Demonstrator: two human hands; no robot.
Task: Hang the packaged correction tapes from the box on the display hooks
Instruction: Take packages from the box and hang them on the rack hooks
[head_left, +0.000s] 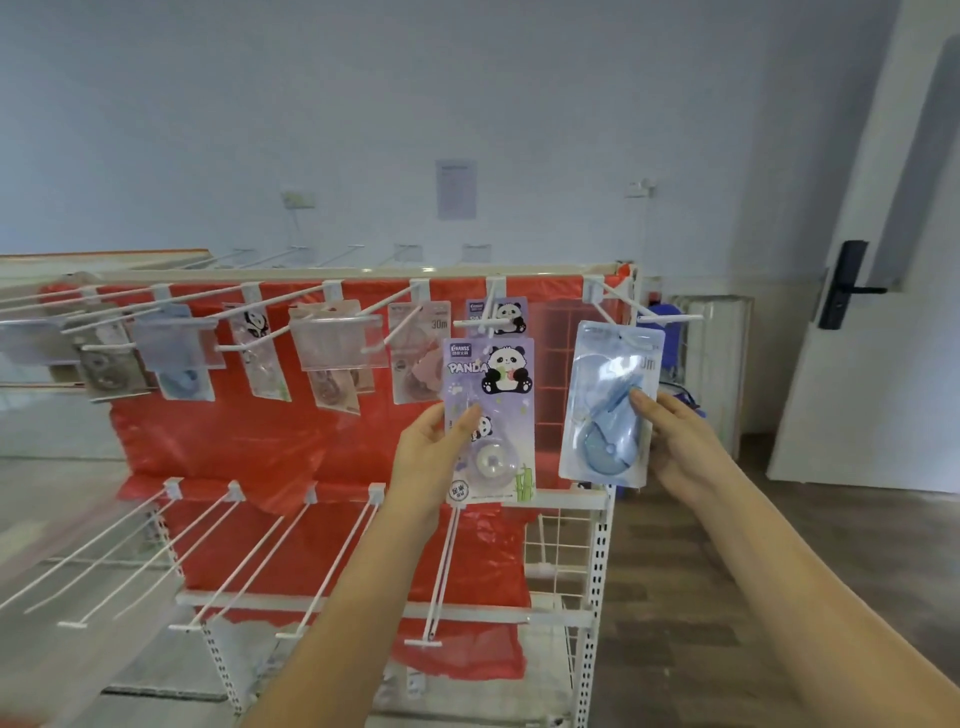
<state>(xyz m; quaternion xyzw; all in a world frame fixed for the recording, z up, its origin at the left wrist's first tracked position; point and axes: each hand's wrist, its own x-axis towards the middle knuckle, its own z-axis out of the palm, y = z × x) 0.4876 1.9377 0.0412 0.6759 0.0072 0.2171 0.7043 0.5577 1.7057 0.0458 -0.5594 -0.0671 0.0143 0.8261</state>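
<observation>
Wood-patterned flooring (675, 561) runs beneath a white display rack (597, 561) backed with red plastic sheeting (260, 447). Nearest the viewer, two bare forearms reach up and forward. The left hand (426, 462) pinches the lower left edge of a purple panda correction tape package (491, 415), thumb on the printed front and fingers behind it; the package stands upright, its top just below the tip of an upper hook (480, 323). The right hand (675, 447) holds a blue correction tape package (610, 405) by its right edge, thumb pressed on the clear blister and fingers curled behind; whether the top of this package is threaded on the rightmost hook (649, 317) or only touches it cannot be told. The two packages are held side by side, apart from each other. Below them, a lower row of bare white hooks (249, 561) projects toward the viewer. Farther back, the upper row carries hung packages (270, 353), among them a second panda package (501, 314) directly behind the one in the left hand; several are blurred. Clear label holders (332, 338) hang at some hook tips. Beyond the rack stands a pale wall with a posted paper sheet (456, 188), and at far right a white door with a black handle lock (844, 285).
</observation>
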